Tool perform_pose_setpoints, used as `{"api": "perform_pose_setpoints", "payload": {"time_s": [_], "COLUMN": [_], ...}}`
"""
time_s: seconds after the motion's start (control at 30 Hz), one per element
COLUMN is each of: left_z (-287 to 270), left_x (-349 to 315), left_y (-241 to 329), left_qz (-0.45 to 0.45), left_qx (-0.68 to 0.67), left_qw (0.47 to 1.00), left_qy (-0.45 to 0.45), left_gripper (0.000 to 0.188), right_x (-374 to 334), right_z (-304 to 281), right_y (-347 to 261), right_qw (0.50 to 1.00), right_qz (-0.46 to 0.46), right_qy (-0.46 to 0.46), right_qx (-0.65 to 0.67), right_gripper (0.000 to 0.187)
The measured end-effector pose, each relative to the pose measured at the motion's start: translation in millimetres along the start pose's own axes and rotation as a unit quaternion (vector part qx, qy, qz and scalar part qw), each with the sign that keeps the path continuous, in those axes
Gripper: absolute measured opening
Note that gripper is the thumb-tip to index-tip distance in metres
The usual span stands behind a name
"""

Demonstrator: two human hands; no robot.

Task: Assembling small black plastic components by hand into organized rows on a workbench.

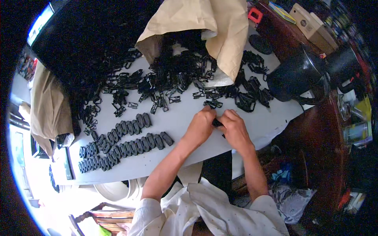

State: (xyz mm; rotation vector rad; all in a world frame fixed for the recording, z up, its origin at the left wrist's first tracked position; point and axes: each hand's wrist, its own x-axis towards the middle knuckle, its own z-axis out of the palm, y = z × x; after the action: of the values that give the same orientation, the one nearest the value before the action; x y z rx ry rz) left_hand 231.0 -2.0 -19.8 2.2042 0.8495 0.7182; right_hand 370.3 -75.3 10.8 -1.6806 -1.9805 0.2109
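Observation:
Over the near side of a white table (267, 120), my left hand (202, 124) and my right hand (235, 129) are close together. Both are closed on a small black plastic part (216, 122), mostly hidden by my fingers. Just beyond my left fingertips lies another black part (213, 104). A broad heap of loose black plastic frame-like pieces (157, 103) spreads across the far side, partly under an open brown paper bag (230, 43). To the left of my hands, dark rounded pieces stand in two lines, a farther row (129, 127) and a nearer row (134, 148).
A large black round container (293, 76) stands at the table's right end. Another brown bag (53, 104) is at the left edge. A cardboard box (309, 23) and a red object (255, 15) lie at the far right. Wooden chair slats (112, 220) show below left.

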Motion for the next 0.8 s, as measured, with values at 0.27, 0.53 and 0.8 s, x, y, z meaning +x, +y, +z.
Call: {"api": "perform_pose_setpoints", "payload": {"time_s": [0.27, 0.53, 0.8], "left_z": [-34.0, -85.9, -49.7], "left_x": [-10.6, -98.7, -121.2], "left_y": [18.3, 46.3, 45.6], "left_qz": [0.043, -0.101, -0.147], "left_qx": [0.066, -0.039, -0.14], "left_qw": [0.996, 0.994, 0.975], "left_qy": [0.031, 0.027, 0.092], "left_gripper": [0.017, 0.011, 0.023], "right_x": [7.9, 13.9, 22.8], "right_z": [6.7, 14.8, 22.6], "right_y": [-10.9, -34.7, -34.7], "right_qw": [0.995, 0.996, 0.995], "right_qz": [0.001, 0.032, -0.028], "right_qy": [-0.013, -0.08, -0.095], "right_qx": [-0.096, -0.03, 0.026], "right_gripper": [0.023, 0.022, 0.026]}}
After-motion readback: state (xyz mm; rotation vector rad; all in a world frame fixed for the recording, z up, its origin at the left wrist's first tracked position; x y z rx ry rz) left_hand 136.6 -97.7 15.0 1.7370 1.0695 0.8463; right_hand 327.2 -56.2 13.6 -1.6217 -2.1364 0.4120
